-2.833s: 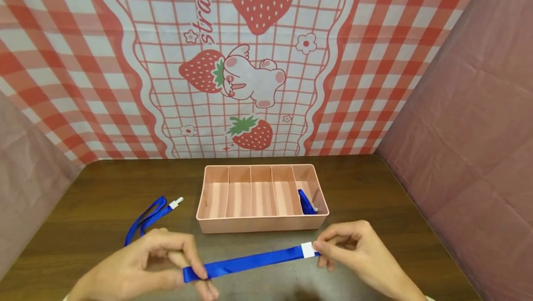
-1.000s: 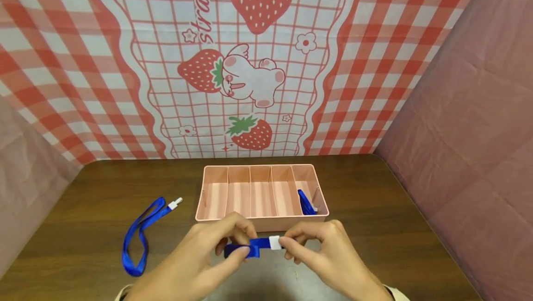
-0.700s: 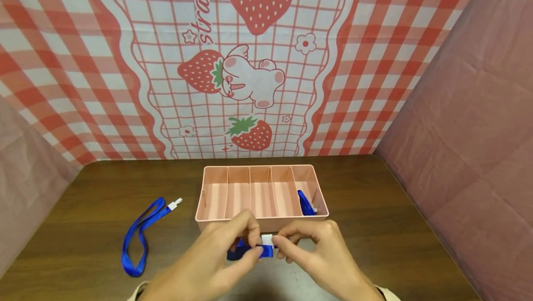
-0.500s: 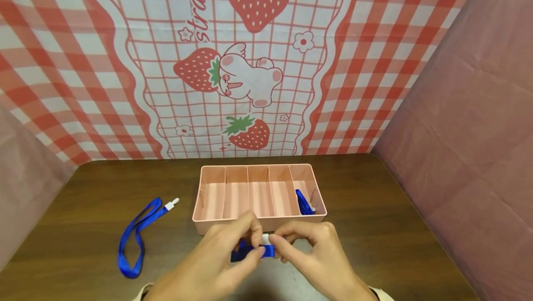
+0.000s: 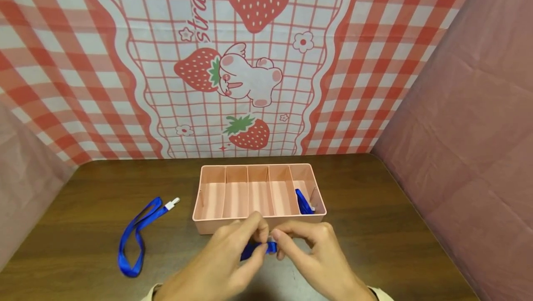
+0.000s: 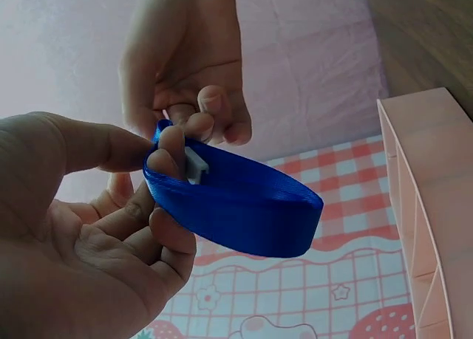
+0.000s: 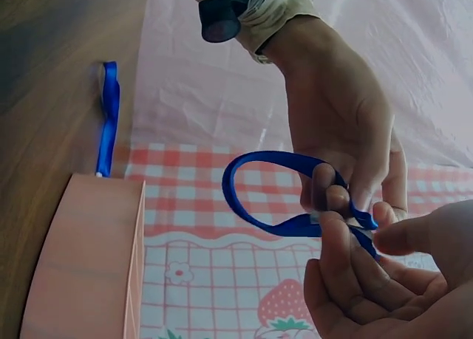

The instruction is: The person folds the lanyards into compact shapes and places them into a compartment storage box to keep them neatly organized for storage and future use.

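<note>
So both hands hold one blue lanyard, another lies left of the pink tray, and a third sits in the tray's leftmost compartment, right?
Not quite: the head view shows the third lanyard in the rightmost compartment of the pink tray, not the leftmost. The left hand and right hand hold one lanyard, and another lanyard lies left of the tray.

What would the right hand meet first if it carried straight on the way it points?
Apart from the blue strap it pinches, the right hand would probably meet the fingers of the left hand, just ahead; depth is unclear.
</note>
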Available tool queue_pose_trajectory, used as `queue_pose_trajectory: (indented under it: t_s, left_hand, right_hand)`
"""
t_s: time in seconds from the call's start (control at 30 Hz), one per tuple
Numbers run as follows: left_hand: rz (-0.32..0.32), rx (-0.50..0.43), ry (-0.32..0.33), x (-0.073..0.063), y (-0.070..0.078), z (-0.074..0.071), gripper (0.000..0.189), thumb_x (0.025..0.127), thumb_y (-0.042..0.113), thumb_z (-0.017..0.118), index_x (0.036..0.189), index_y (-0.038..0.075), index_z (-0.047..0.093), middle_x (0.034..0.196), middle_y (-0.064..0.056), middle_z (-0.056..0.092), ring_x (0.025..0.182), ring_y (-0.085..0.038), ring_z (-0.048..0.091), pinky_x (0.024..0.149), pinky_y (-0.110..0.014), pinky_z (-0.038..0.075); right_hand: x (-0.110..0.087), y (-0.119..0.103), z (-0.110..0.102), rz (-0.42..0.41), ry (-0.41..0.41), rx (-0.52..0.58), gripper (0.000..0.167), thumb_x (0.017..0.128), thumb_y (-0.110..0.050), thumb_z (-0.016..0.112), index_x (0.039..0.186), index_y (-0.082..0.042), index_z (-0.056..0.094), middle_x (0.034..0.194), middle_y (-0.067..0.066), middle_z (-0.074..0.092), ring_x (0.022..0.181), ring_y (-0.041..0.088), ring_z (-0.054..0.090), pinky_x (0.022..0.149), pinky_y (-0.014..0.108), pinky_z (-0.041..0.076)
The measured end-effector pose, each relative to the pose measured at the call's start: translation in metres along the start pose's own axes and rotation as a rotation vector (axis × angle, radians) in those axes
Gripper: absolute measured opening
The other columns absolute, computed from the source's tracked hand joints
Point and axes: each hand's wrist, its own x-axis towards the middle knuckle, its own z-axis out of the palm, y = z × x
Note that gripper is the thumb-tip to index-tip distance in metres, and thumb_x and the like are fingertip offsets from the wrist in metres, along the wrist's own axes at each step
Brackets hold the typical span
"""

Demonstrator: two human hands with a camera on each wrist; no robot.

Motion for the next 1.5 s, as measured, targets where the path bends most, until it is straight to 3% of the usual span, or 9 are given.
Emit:
queue_pose_trajectory:
  t_s: [0.23, 0.53, 0.7, 0.83, 0.93, 1.07, 1.17, 1.27, 1.5]
  left_hand:
    - [0.001, -0.03, -0.014, 0.001, -0.004, 0.002, 0.021, 0.091, -0.005, 0.064, 0.099, 0.012, 0.053, 0.084, 0.009, 0.053, 0.071, 0.002, 0.049, 0.061, -0.013, 0.046]
    - [0.018, 0.007, -0.002, 0.001, -0.004, 0.005, 0.02, 0.092, -0.001, 0.064, 0.104, 0.013, 0.056, 0.088, 0.011, 0.057, 0.075, 0.003, 0.052, 0.065, -0.01, 0.044]
    - [0.059, 0.129, 0.006, -0.001, -0.003, 0.005, 0.022, 0.088, 0.0, 0.066, 0.105, 0.011, 0.059, 0.092, 0.009, 0.061, 0.08, 0.001, 0.057, 0.071, -0.011, 0.047]
    - [0.103, 0.297, -0.003, -0.002, -0.003, 0.004, 0.03, 0.084, 0.007, 0.074, 0.11, 0.009, 0.06, 0.099, 0.005, 0.065, 0.087, -0.007, 0.062, 0.077, -0.024, 0.053]
    - [0.159, 0.41, 0.008, -0.004, -0.002, 0.003, 0.034, 0.083, 0.009, 0.076, 0.112, 0.006, 0.062, 0.095, 0.004, 0.066, 0.084, -0.01, 0.062, 0.075, -0.028, 0.052]
    - [0.242, 0.489, 0.054, -0.004, -0.002, 0.005, 0.019, 0.097, 0.015, 0.062, 0.112, 0.003, 0.066, 0.082, 0.006, 0.061, 0.074, -0.008, 0.055, 0.069, -0.023, 0.048]
    - [0.279, 0.52, 0.079, -0.005, -0.002, 0.006, 0.033, 0.107, 0.021, 0.043, 0.111, 0.0, 0.068, 0.079, 0.006, 0.06, 0.071, -0.007, 0.053, 0.066, -0.021, 0.046]
    - [0.299, 0.557, 0.09, -0.005, -0.002, 0.009, 0.043, 0.109, 0.021, 0.034, 0.108, -0.002, 0.07, 0.078, 0.005, 0.059, 0.069, -0.008, 0.051, 0.064, -0.021, 0.044]
    - [0.274, 0.578, 0.08, -0.004, 0.0, 0.011, 0.043, 0.108, 0.02, 0.033, 0.105, -0.002, 0.07, 0.076, 0.004, 0.058, 0.068, -0.011, 0.051, 0.063, -0.023, 0.043]
  right_hand:
    - [-0.001, 0.002, 0.002, -0.056, -0.03, -0.068, 0.016, 0.093, -0.004, 0.067, 0.107, -0.009, 0.072, 0.091, -0.005, 0.074, 0.08, 0.006, 0.069, 0.07, 0.023, 0.057]
    - [-0.003, 0.003, 0.001, -0.095, 0.006, -0.096, 0.016, 0.089, -0.001, 0.071, 0.101, -0.01, 0.074, 0.086, -0.005, 0.073, 0.078, 0.004, 0.068, 0.068, 0.019, 0.055]
    - [-0.002, 0.003, 0.001, -0.09, 0.027, -0.079, 0.017, 0.088, 0.0, 0.072, 0.102, -0.009, 0.075, 0.084, -0.006, 0.074, 0.075, 0.003, 0.069, 0.066, 0.019, 0.056]
    - [-0.001, 0.004, -0.001, -0.059, 0.038, -0.053, 0.016, 0.088, -0.001, 0.073, 0.101, -0.01, 0.075, 0.084, -0.005, 0.074, 0.073, 0.003, 0.069, 0.066, 0.02, 0.056]
    - [0.0, 0.003, -0.003, -0.027, 0.035, -0.003, 0.015, 0.088, 0.0, 0.072, 0.098, -0.011, 0.074, 0.08, -0.005, 0.073, 0.07, 0.004, 0.069, 0.066, 0.023, 0.057]
    - [0.0, 0.002, -0.004, 0.004, 0.011, 0.061, 0.014, 0.09, 0.0, 0.07, 0.097, -0.012, 0.073, 0.076, -0.005, 0.072, 0.067, 0.006, 0.068, 0.064, 0.026, 0.057]
    - [0.001, 0.002, -0.005, 0.016, -0.005, 0.068, 0.013, 0.091, -0.001, 0.07, 0.097, -0.012, 0.074, 0.076, -0.005, 0.071, 0.066, 0.007, 0.068, 0.064, 0.028, 0.057]
    - [0.001, 0.002, -0.006, 0.038, -0.011, 0.051, 0.012, 0.09, -0.003, 0.072, 0.096, -0.013, 0.074, 0.077, -0.006, 0.071, 0.067, 0.007, 0.068, 0.066, 0.028, 0.057]
    - [0.001, 0.002, -0.01, 0.058, -0.046, 0.065, 0.01, 0.091, -0.005, 0.072, 0.095, -0.014, 0.073, 0.077, -0.006, 0.071, 0.069, 0.009, 0.068, 0.063, 0.028, 0.056]
